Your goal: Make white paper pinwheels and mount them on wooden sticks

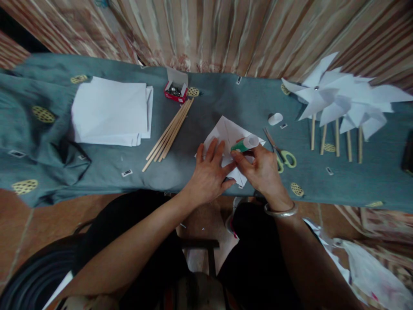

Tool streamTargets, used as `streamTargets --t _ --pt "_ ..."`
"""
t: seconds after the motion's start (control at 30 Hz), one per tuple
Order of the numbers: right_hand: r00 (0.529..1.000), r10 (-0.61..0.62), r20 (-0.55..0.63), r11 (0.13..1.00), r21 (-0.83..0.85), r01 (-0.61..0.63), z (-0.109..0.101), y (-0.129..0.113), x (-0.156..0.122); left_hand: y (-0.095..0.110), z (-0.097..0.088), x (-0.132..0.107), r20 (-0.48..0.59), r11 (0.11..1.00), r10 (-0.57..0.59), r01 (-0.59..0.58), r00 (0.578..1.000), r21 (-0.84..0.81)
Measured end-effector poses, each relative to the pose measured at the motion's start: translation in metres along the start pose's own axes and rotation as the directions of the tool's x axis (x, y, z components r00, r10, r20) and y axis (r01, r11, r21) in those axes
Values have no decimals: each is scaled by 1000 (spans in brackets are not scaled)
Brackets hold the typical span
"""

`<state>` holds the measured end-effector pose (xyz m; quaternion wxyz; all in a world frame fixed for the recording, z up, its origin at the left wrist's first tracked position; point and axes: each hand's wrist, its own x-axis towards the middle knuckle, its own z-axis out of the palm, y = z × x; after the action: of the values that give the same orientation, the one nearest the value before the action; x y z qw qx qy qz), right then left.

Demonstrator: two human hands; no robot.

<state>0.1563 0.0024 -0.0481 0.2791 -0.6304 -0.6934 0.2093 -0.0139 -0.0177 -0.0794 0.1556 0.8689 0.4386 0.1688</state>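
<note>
We look down on a cloth-covered table (pixel 222 94), where a creased white sheet (pixel 222 128) lies near the middle of the near edge. The left hand (pixel 209 174) rests on it with fingers spread, grasping nothing; the right hand (pixel 263 168) grips a glue stick (pixel 238 147) slantwise over the sheet. We cannot tell whether its tip meets the paper. Scissors (pixel 288 158) lie just beside the right hand, a white cap (pixel 275 119) beyond them toward the far edge, and pinwheels (pixel 348 92) along that edge at right. We judge that the sheet could skid or wrinkle if the left hand pressed too lightly against the stick's drag; that glue running past a paper edge could catch the table covering; that a wide rightward stroke could knock the scissors; and that long uncapping could dry the stick.
</note>
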Motion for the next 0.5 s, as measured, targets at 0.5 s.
streamTargets --t 0.5 --pt "957 287 -38 551 824 -133 -25 34 19 3 -8 3 48 999 -28 27 998 26"
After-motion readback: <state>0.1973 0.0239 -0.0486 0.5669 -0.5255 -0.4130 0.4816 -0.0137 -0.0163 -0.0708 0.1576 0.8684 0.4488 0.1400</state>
